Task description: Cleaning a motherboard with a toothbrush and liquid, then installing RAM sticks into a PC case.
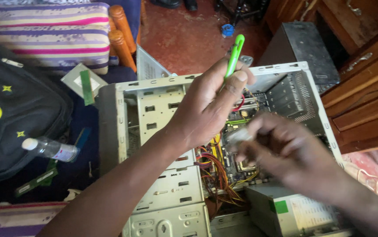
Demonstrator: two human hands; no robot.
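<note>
Both hands are held over an opened computer case (153, 131) lying on its side. A green pen-like tool (234, 55) is pinched upright between thumb and fingers of the left hand (206, 109), kept clear above the board. Something small and pale (238, 136) seems gripped by the right hand (285, 153), blurred, so its closure cannot be told. Below lie the circuit board (237, 127) and coloured wires (217, 171); the power supply (294, 210) sits near right. A black backpack (17, 114) and water bottle (50, 149) rest at left
</note>
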